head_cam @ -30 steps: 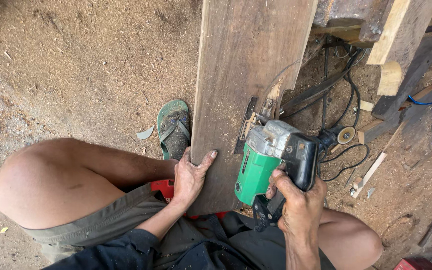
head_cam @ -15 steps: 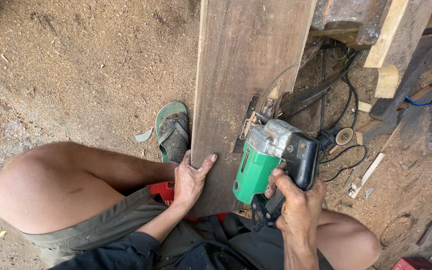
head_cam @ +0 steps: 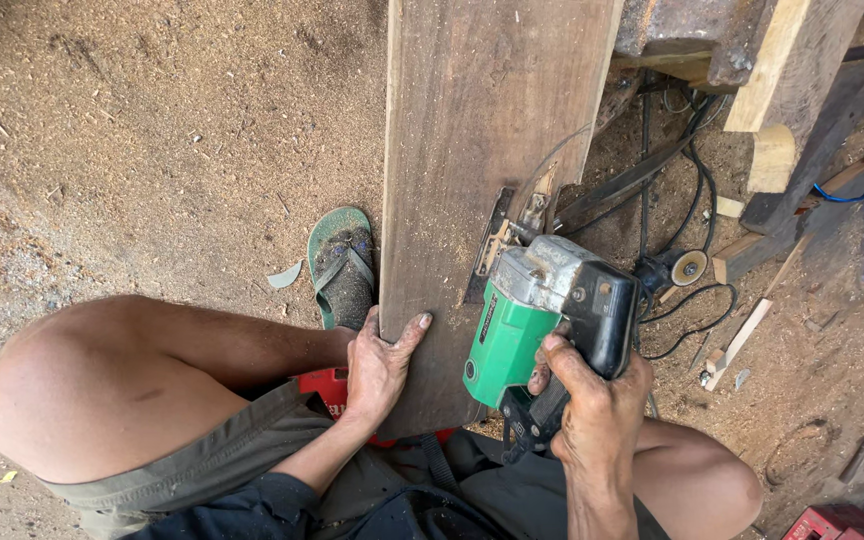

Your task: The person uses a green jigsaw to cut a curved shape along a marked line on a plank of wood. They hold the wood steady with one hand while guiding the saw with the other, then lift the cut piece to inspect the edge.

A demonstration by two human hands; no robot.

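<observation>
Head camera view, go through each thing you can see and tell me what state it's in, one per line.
Wooden plank: lying flat, partly cut along a curved line.
Green jigsaw: upright on the plank's right edge, gripped.
Right hand: closed around the jigsaw's handle.
Left hand: flat, pressing the plank's near end.
Green flip-flop: lying on the sawdust-covered ground, no foot visible in it.
Black cable: loose, looped on the ground.

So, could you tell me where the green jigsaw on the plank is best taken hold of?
Probably by the black rear handle of the green jigsaw, coming from the near end, as the right hand does. The blade end points away along the plank, so the handle faces the person. The left hand lies flat on the plank.
</observation>
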